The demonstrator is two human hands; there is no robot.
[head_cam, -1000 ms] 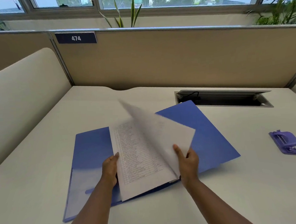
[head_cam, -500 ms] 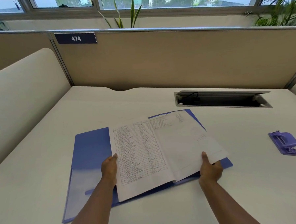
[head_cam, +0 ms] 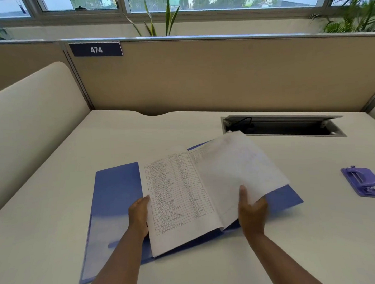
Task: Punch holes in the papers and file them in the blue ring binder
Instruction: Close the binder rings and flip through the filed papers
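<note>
Your left hand (head_cam: 139,214) rests against the left edge of the printed papers (head_cam: 178,198), fingers fairly straight, while those papers lie on the open blue ring binder (head_cam: 116,189) spread beneath both your hands. Your right hand (head_cam: 252,210) pinches a loose sheet (head_cam: 238,167), thumb on top, holding it raised above the binder's right half. The purple hole punch (head_cam: 360,181) sits well off to that hand's right on the desk (head_cam: 275,256).

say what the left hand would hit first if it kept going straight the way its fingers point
Probably nothing new: the left hand already touches the left edge of the printed papers, and pushing on would slide it further onto or under them. Depth is unclear.
</note>
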